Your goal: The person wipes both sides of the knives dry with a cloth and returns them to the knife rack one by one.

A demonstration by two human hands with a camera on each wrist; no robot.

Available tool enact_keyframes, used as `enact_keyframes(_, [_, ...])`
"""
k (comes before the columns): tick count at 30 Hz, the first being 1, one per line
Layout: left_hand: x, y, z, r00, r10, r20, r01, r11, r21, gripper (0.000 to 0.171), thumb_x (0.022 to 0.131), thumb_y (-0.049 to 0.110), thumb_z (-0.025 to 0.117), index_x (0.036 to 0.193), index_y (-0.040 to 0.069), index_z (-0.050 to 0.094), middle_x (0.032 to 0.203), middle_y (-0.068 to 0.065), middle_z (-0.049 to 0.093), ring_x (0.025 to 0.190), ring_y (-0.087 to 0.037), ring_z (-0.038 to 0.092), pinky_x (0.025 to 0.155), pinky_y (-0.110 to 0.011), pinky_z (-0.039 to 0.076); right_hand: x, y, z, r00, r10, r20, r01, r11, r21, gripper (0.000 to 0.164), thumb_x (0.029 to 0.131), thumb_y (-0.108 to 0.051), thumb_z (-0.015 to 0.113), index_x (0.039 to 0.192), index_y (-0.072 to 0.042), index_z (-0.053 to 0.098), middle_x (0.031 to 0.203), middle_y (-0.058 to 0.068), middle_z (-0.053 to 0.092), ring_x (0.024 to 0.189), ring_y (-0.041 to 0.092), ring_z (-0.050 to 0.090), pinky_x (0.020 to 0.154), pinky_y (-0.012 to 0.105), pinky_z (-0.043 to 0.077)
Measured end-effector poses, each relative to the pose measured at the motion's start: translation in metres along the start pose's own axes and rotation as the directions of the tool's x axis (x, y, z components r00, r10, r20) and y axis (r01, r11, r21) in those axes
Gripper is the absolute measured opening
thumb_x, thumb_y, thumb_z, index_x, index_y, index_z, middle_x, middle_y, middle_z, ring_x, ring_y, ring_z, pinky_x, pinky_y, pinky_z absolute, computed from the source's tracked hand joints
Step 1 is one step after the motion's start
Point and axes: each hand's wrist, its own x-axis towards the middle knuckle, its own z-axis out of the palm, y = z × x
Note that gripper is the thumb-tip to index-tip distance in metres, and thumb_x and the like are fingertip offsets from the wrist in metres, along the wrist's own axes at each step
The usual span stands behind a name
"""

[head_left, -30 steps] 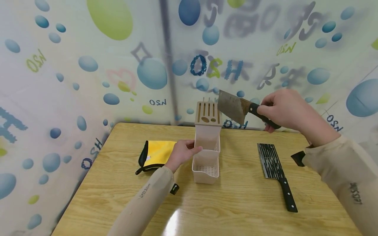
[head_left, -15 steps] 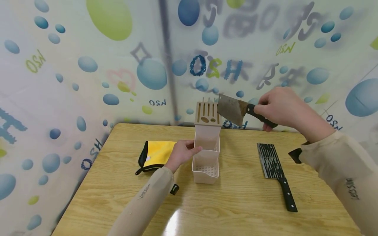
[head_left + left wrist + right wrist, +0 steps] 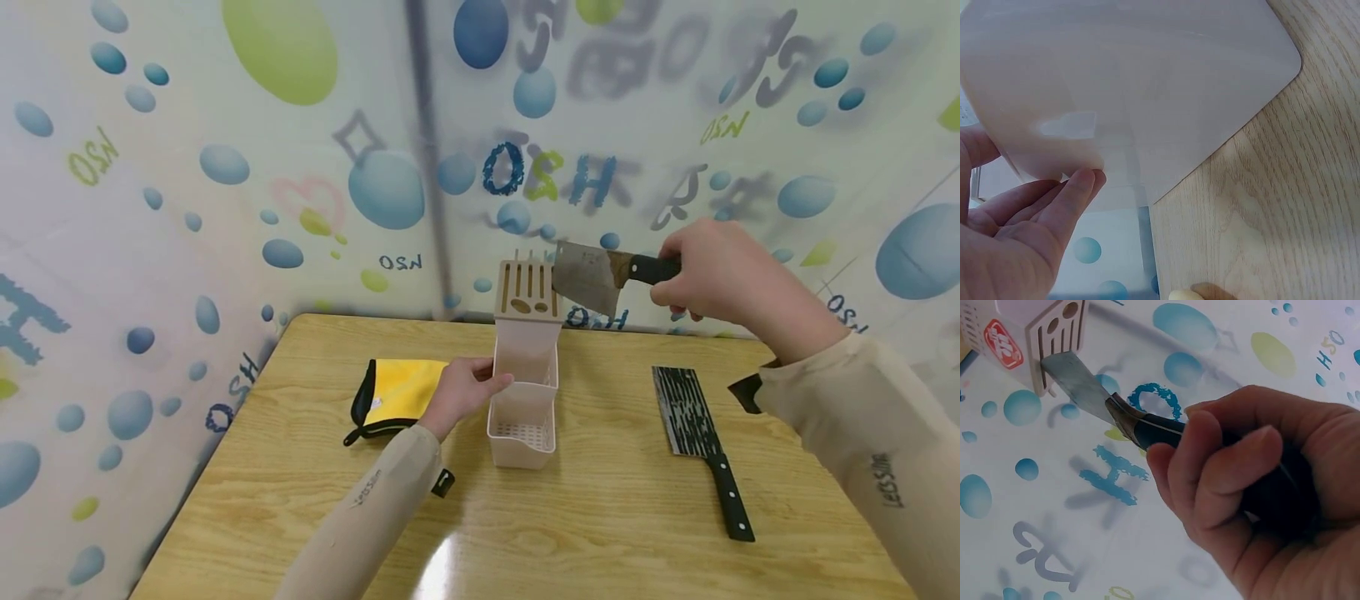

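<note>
A cream plastic knife holder (image 3: pixel 522 417) with a brown slotted top (image 3: pixel 529 304) stands on the table. My left hand (image 3: pixel 465 389) grips its left side wall, the thumb at the lower step's rim; in the left wrist view the fingers bend round the edge of the pale wall (image 3: pixel 1172 94). High at the right, my right hand (image 3: pixel 712 271) holds a cleaver (image 3: pixel 588 273) by its black handle. The blade points left and its end overlaps the rightmost slot. In the right wrist view the blade tip (image 3: pixel 1075 381) is right at the slotted top (image 3: pixel 1060 328), fingers curled round the handle.
Right of the holder, a second cleaver (image 3: pixel 686 412) with a black-streaked blade lies flat on the wooden table (image 3: pixel 600 517). To the left lies a folded yellow cloth (image 3: pixel 405 387) with black edging, partly behind my left hand. A patterned wall covering (image 3: pixel 300 233) rises behind the table.
My right hand has moved slightly left and tilted the cleaver closer to level, its blade now nearer the slots. The left hand and the knife holder have stayed put.
</note>
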Motion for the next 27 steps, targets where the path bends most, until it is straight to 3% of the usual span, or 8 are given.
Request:
enact_keyframes(5, [0.0, 0.0, 0.001, 1.0, 0.008, -0.004, -0.008, 1.0, 0.0, 0.047, 0.096, 0.03, 0.076, 0.137, 0.007, 0.068, 0.129, -0.013, 0.072, 0.119, -0.029, 0.069, 0.099, -0.045, 0.057, -0.002, 0.0, 0.005, 0.992, -0.017, -0.129, 0.016, 1.0, -0.013, 0.037, 0.091, -0.014, 0.064, 0.119, 0.01, 0.062, 0.071, 0.013, 0.072, 0.056, 0.02, 0.066, 0.061, 0.047, 0.054])
enact_keyframes(8, [0.0, 0.0, 0.001, 1.0, 0.002, -0.007, -0.002, 1.0, -0.003, 0.047, 0.096, 0.029, 0.075, 0.137, 0.006, 0.068, 0.13, -0.013, 0.071, 0.119, -0.03, 0.068, 0.099, -0.045, 0.057, -0.003, 0.0, 0.01, 0.961, -0.074, -0.265, 0.069, 0.997, -0.025, 0.038, 0.09, -0.013, 0.063, 0.121, 0.01, 0.063, 0.077, 0.018, 0.073, 0.056, 0.022, 0.068, 0.058, 0.045, 0.055])
enact_keyframes(10, [0.0, 0.0, 0.001, 1.0, -0.008, -0.008, 0.008, 1.0, -0.005, 0.048, 0.096, 0.029, 0.076, 0.138, 0.007, 0.067, 0.131, -0.013, 0.071, 0.12, -0.029, 0.068, 0.1, -0.045, 0.057, -0.004, 0.0, 0.016, 0.921, -0.123, -0.369, 0.12, 0.992, -0.029, 0.034, 0.09, -0.011, 0.065, 0.118, 0.009, 0.066, 0.085, 0.023, 0.073, 0.059, 0.025, 0.067, 0.054, 0.044, 0.055])
enact_keyframes(14, [0.0, 0.0, 0.001, 1.0, -0.024, -0.008, 0.024, 1.0, -0.01, 0.048, 0.097, 0.029, 0.076, 0.139, 0.007, 0.067, 0.131, -0.012, 0.071, 0.12, -0.029, 0.068, 0.101, -0.046, 0.057, -0.006, 0.0, 0.026, 0.798, -0.212, -0.564, 0.242, 0.97, -0.023, 0.026, 0.089, -0.005, 0.069, 0.111, 0.009, 0.067, 0.095, 0.029, 0.07, 0.065, 0.035, 0.066, 0.056, 0.05, 0.058])
enact_keyframes(16, [-0.001, 0.0, 0.001, 0.999, -0.031, -0.007, 0.031, 0.999, -0.014, 0.048, 0.096, 0.029, 0.076, 0.138, 0.007, 0.067, 0.131, -0.012, 0.071, 0.12, -0.029, 0.068, 0.101, -0.046, 0.056, -0.005, 0.001, 0.03, 0.747, -0.237, -0.62, 0.292, 0.956, -0.015, 0.025, 0.089, -0.003, 0.07, 0.11, 0.01, 0.065, 0.096, 0.031, 0.069, 0.068, 0.04, 0.067, 0.058, 0.055, 0.059])
enact_keyframes(18, [0.0, 0.0, 0.001, 1.0, -0.031, -0.003, 0.031, 0.999, -0.013, 0.049, 0.096, 0.03, 0.076, 0.139, 0.008, 0.067, 0.131, -0.011, 0.071, 0.12, -0.028, 0.068, 0.101, -0.045, 0.057, -0.004, 0.0, 0.033, 0.715, -0.253, -0.652, 0.322, 0.947, -0.013, 0.025, 0.089, -0.001, 0.069, 0.109, 0.011, 0.064, 0.095, 0.032, 0.068, 0.071, 0.042, 0.069, 0.06, 0.058, 0.059])
enact_keyframes(21, [0.0, 0.0, 0.001, 1.0, -0.029, 0.002, 0.029, 0.999, -0.016, 0.049, 0.096, 0.031, 0.076, 0.139, 0.008, 0.067, 0.131, -0.011, 0.071, 0.12, -0.028, 0.068, 0.101, -0.045, 0.057, -0.001, 0.0, 0.035, 0.703, -0.254, -0.665, 0.336, 0.942, -0.004, 0.025, 0.089, -0.001, 0.069, 0.11, 0.011, 0.064, 0.094, 0.031, 0.068, 0.073, 0.043, 0.068, 0.061, 0.058, 0.058])
enact_keyframes(27, [0.0, 0.0, 0.001, 1.0, -0.028, 0.002, 0.028, 0.999, -0.018, 0.049, 0.096, 0.031, 0.075, 0.139, 0.008, 0.066, 0.131, -0.011, 0.071, 0.12, -0.028, 0.068, 0.101, -0.046, 0.056, 0.002, 0.0, 0.035, 0.718, -0.24, -0.653, 0.336, 0.942, 0.024, 0.026, 0.09, -0.002, 0.072, 0.11, 0.011, 0.062, 0.097, 0.03, 0.068, 0.076, 0.044, 0.068, 0.062, 0.058, 0.058])
